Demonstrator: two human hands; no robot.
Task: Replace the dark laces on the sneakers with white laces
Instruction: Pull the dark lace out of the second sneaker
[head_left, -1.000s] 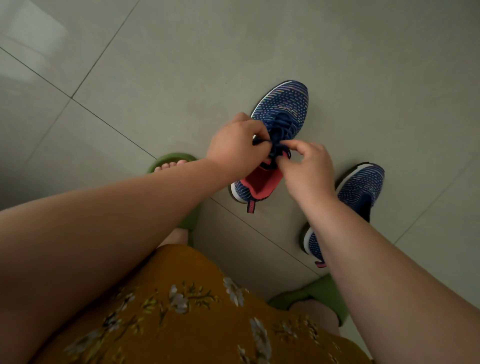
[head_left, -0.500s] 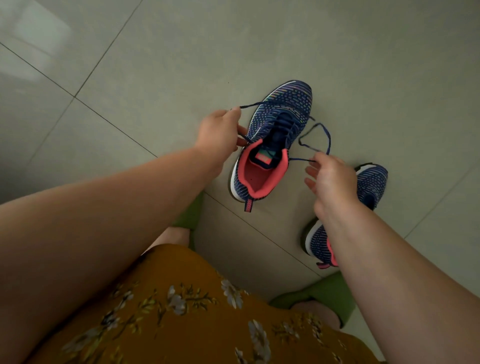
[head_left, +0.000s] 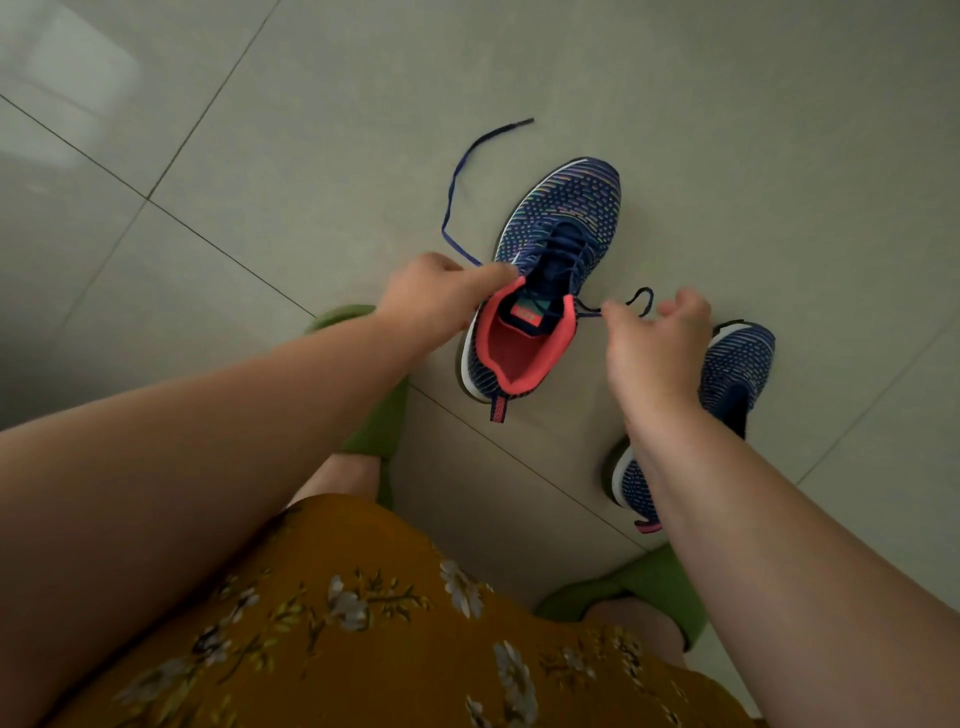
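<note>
Two hands (head_left: 431, 301) (head_left: 649, 348) pinching dark lace (head_left: 454, 197) ends, laced sneaker (head_left: 545, 280)

I am sitting indoors, likely at home: pale glossy floor tiles (head_left: 322, 135) are lying underfoot, and I am wearing green slippers (head_left: 376, 431).

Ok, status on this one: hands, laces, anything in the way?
Left hand pinches one end of the dark lace, right hand pinches the other. Near sneaker untied, lace still threaded. Second sneaker partly behind right arm. No white laces visible.
</note>
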